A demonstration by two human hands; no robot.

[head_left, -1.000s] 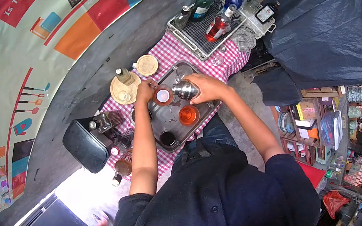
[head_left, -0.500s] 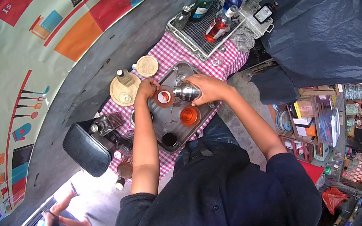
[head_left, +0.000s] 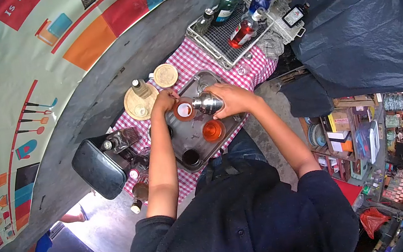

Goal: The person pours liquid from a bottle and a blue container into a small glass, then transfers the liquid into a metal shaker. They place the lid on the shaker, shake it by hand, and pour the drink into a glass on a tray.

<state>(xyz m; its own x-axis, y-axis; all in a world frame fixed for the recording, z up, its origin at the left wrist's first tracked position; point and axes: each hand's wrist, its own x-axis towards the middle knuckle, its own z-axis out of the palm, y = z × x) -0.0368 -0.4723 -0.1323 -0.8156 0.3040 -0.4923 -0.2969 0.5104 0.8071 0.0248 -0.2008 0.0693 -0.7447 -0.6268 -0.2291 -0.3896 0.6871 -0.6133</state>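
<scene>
My right hand [head_left: 232,98] wraps round a metal cocktail shaker [head_left: 207,103], which lies tilted with its top end at the rim of a glass of reddish drink [head_left: 184,109]. My left hand [head_left: 164,102] has its fingers drawn together at the far left edge of that glass, seemingly gripping its rim. Below the shaker stands a second glass of orange-red drink [head_left: 213,130]. Both glasses are on a dark grey tray [head_left: 199,149], along with a cup of dark liquid [head_left: 191,157] and a clear glass [head_left: 204,81] near the tray's far end.
A pink checked cloth [head_left: 188,55] covers the table. Wooden boards [head_left: 166,75] and bottles [head_left: 137,167] stand left of the tray, beside a black bin-like container [head_left: 98,169]. A wire rack [head_left: 228,60] with several bottles is at the far right.
Both hands and the shaker keep nearly the same pose over the tray. The view has shifted slightly. At lower left, a person in blue has moved mostly out of sight.
</scene>
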